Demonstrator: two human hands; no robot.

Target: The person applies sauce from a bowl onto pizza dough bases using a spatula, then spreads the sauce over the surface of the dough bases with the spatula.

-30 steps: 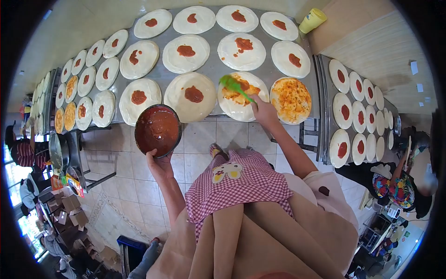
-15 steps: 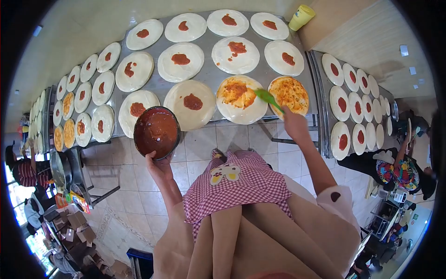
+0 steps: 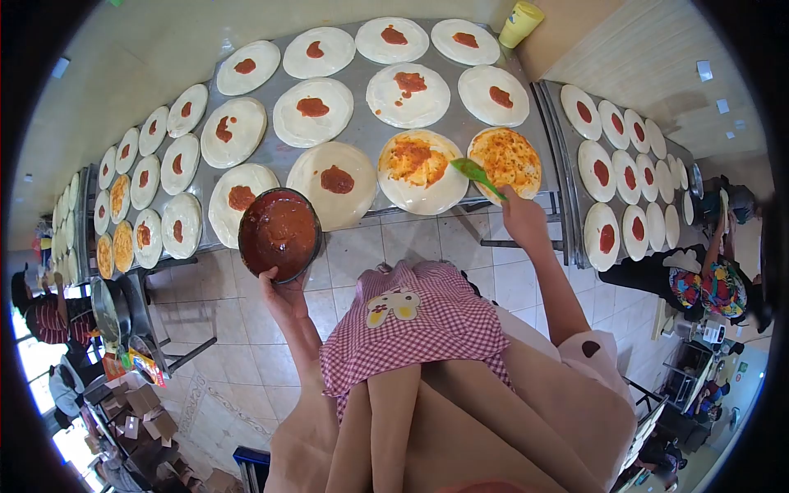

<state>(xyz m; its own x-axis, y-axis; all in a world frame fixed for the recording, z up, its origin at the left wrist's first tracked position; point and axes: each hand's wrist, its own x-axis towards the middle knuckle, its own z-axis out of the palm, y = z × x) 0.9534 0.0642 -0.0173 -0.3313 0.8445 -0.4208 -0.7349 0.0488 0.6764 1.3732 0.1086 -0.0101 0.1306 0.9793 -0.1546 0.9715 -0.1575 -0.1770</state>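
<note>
My left hand (image 3: 285, 300) grips the lower rim of a dark bowl (image 3: 279, 236) of red sauce, held in front of the table's near edge. My right hand (image 3: 523, 219) is closed round the handle of a green spatula (image 3: 474, 174). The spatula's head lies over the gap between a partly sauced dough round (image 3: 422, 172) and a fully coated one (image 3: 505, 162). The partly sauced round has orange-red sauce on its upper middle. Left of it, another dough round (image 3: 333, 185) bears a single red blob.
The metal table (image 3: 362, 71) carries rows of dough rounds with sauce blobs. A yellow cup (image 3: 520, 25) stands at its far right corner. More rounds lie on a right-hand table (image 3: 569, 154). People are at both sides; cardboard boxes (image 3: 144, 399) lie lower left.
My right hand and the spatula have moved right, from over the partly sauced round to between the two rounds. The bowl stays in my left hand. The camera view has shifted slightly.
</note>
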